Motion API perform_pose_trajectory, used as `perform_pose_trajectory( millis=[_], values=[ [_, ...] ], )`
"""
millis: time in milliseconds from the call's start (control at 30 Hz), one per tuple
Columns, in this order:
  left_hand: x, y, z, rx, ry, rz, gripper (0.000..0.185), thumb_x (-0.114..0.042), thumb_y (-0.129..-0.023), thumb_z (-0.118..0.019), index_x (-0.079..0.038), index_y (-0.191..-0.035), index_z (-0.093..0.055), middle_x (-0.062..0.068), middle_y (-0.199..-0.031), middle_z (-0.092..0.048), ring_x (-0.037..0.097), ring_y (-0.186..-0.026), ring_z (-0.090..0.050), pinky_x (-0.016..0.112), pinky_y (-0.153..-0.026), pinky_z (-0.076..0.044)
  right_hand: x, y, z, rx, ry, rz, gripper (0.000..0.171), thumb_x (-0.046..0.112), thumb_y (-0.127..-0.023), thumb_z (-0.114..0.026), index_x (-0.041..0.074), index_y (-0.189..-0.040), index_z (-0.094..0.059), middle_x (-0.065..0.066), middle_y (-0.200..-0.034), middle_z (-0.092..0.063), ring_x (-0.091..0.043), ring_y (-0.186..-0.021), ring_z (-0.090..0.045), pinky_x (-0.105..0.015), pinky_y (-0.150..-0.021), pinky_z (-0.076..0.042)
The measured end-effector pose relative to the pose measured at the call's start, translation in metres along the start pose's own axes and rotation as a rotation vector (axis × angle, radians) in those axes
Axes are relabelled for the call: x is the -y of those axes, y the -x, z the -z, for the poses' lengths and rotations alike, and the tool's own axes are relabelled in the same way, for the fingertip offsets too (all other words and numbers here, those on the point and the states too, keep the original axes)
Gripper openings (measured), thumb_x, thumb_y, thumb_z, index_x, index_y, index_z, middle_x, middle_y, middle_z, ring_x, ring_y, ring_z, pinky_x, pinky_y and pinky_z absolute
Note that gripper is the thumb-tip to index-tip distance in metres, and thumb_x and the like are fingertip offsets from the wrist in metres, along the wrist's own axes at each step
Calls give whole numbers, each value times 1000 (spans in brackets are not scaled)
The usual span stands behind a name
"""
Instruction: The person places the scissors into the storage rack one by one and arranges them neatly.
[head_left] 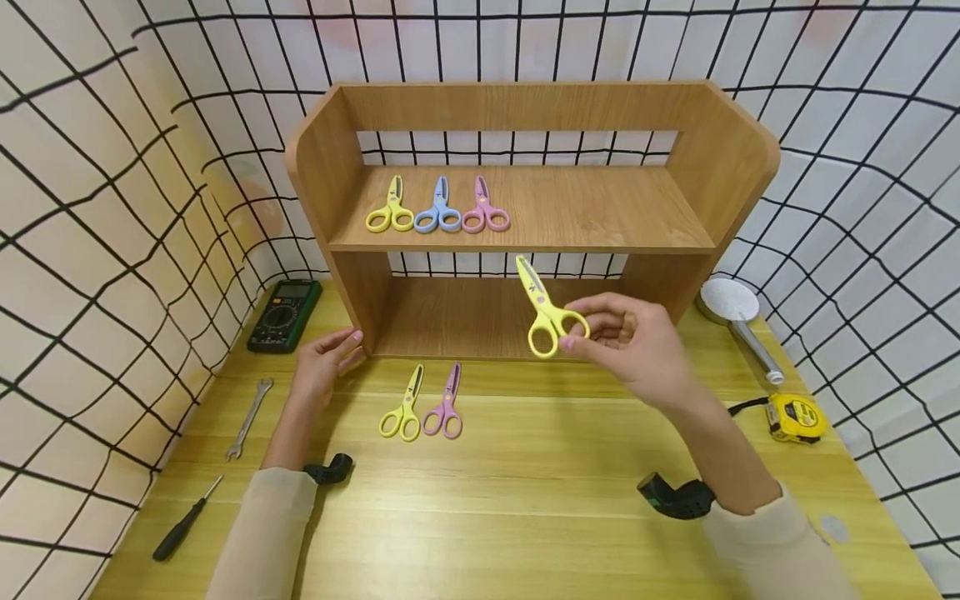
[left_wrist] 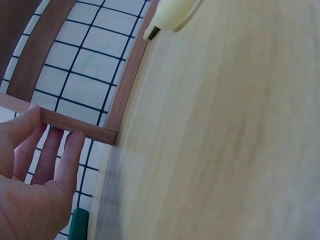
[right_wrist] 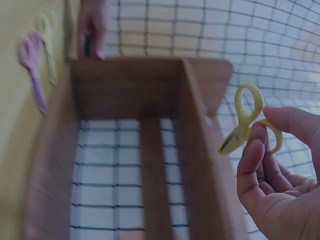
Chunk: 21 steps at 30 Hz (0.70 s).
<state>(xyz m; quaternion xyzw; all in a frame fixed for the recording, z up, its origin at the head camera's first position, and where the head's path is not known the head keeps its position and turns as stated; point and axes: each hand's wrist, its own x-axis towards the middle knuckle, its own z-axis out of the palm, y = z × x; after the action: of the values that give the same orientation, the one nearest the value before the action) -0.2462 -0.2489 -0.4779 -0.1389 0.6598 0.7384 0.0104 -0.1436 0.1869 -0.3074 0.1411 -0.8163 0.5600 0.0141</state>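
Observation:
My right hand (head_left: 600, 329) pinches a yellow pair of scissors (head_left: 546, 310) by one handle loop, blades pointing up and left, in front of the lower opening of the wooden shelf (head_left: 525, 225). The right wrist view shows the same yellow scissors (right_wrist: 247, 120) between thumb and fingertips (right_wrist: 252, 150). My left hand (head_left: 330, 354) rests with straight fingers against the shelf's lower left corner (left_wrist: 75, 125). On the upper shelf lie yellow (head_left: 391, 212), blue (head_left: 439, 212) and pink scissors (head_left: 484, 212). On the table lie a yellow pair (head_left: 405, 408) and a pink pair (head_left: 446, 406).
A green multimeter (head_left: 285, 314) sits left of the shelf. A wrench (head_left: 249, 417) and a black screwdriver (head_left: 186, 518) lie at the table's left. A silver shower head (head_left: 738, 321) and a yellow tape measure (head_left: 797, 417) lie at the right. Grid-patterned cloth surrounds the table.

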Motion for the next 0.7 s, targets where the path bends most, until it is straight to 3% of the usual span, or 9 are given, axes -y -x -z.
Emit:
perform_pose_trajectory(
  millis=[267,500,700],
  values=[
    [1,-1,1,-6,-3,3,48,-23,-92,-78,-3,-134,-67,-7,-111,-68,6,-99,-74,34,-104,-56,32,-54,30,-150,90,-13,42,27,-92,-81,8,-128,-70,12,-89,-76,-10,-78,-62,-20,-58,-52],
    [0,1,2,-4,35,-20,37,-20,-91,-79,-6,-125,-74,-5,-110,-69,8,-99,-74,35,-102,-56,34,-105,23,-184,138,-48,43,27,-91,-82,7,-126,-70,12,-85,-75,-6,-79,-61,-19,-59,-48],
    [0,0,0,2,-9,-9,47,-24,-90,-80,-4,-131,-70,-7,-111,-69,8,-101,-74,33,-102,-56,32,-130,15,-172,167,-100,41,24,-92,-80,5,-127,-70,8,-80,-73,-6,-71,-57,-17,-54,-46]
  ],
)
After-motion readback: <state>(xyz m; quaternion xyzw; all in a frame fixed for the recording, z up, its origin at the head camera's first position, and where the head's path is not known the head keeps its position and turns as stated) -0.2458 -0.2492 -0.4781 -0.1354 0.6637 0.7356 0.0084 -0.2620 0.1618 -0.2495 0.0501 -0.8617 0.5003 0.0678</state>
